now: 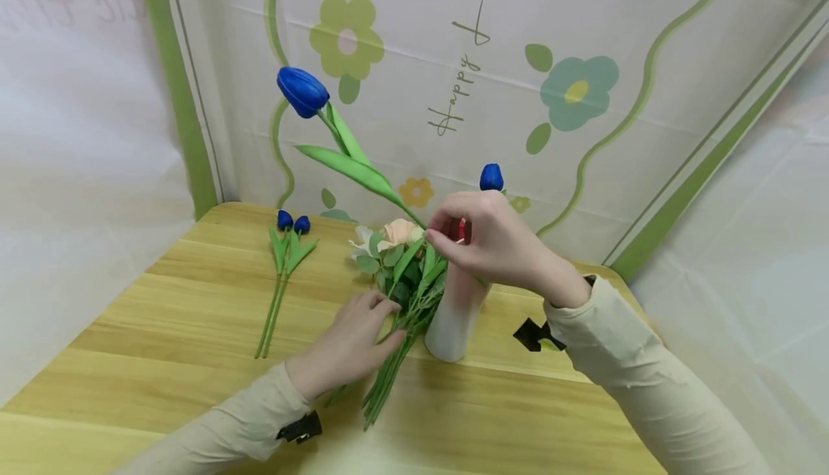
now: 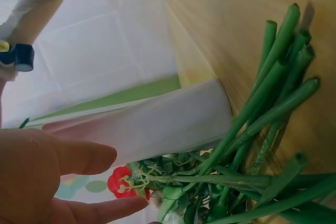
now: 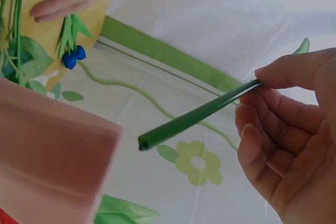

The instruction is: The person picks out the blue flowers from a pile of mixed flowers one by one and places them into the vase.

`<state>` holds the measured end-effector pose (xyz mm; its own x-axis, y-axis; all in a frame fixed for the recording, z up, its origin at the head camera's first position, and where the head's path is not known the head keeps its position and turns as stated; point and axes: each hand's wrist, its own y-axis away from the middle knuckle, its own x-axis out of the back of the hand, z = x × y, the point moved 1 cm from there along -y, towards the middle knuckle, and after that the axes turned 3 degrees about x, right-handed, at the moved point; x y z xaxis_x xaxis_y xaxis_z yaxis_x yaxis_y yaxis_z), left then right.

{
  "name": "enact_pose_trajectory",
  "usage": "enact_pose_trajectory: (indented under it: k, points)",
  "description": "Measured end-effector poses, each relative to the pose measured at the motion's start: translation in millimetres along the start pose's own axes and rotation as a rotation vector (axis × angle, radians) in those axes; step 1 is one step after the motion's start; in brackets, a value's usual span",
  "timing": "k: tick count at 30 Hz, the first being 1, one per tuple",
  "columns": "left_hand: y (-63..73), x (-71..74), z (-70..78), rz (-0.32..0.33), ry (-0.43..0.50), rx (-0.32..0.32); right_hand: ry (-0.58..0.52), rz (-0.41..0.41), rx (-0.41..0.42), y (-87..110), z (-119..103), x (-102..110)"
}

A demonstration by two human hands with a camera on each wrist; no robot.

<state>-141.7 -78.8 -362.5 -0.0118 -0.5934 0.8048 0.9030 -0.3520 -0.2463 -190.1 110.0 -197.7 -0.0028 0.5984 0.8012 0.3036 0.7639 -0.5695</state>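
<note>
My right hand (image 1: 499, 245) pinches the stem of a blue tulip (image 1: 303, 92) between thumb and forefinger, its bloom up and to the left. In the right wrist view the cut stem end (image 3: 191, 121) points toward the mouth of a white-and-pink vase (image 3: 58, 145), apart from it. The vase (image 1: 452, 320) stands upright, partly behind that hand. Another blue tulip (image 1: 491, 177) rises behind the hand; its lower stem is hidden. My left hand (image 1: 346, 342), fingers spread and holding nothing, hovers beside a bundle of green stems (image 2: 278, 93) lying on the table.
Two blue tulips (image 1: 285, 245) lie side by side on the left of the wooden table (image 1: 162, 331). Peach and white blooms (image 1: 398, 232) lie at the bundle's far end, left of the vase. A red flower (image 2: 121, 182) shows in the left wrist view. A patterned curtain (image 1: 414, 86) hangs behind.
</note>
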Motion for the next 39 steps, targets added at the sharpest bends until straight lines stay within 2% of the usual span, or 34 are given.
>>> enact_pose_trajectory:
  k: [6,13,19,27,33,39]
  points:
    - [0.7,1.2,0.3,-0.034,0.02,0.003,0.049,0.008,0.035,-8.7,1,7]
    - [0.4,1.4,-0.7,-0.049,0.031,-0.01,0.072,0.02,0.003,-8.1,8,8]
    - [1.6,0.9,-1.2,-0.059,0.032,-0.006,0.095,0.027,-0.011,-2.6,15,6]
    - [3.1,-0.9,-2.2,-0.061,0.033,-0.034,0.122,0.05,-0.035,6.3,25,-1]
    - [2.8,-2.0,-2.3,-0.063,0.027,-0.053,0.163,0.049,-0.063,14.7,25,-6]
    - [4.2,-1.2,-2.0,-0.075,0.034,-0.055,0.175,0.095,-0.079,24.2,25,-8]
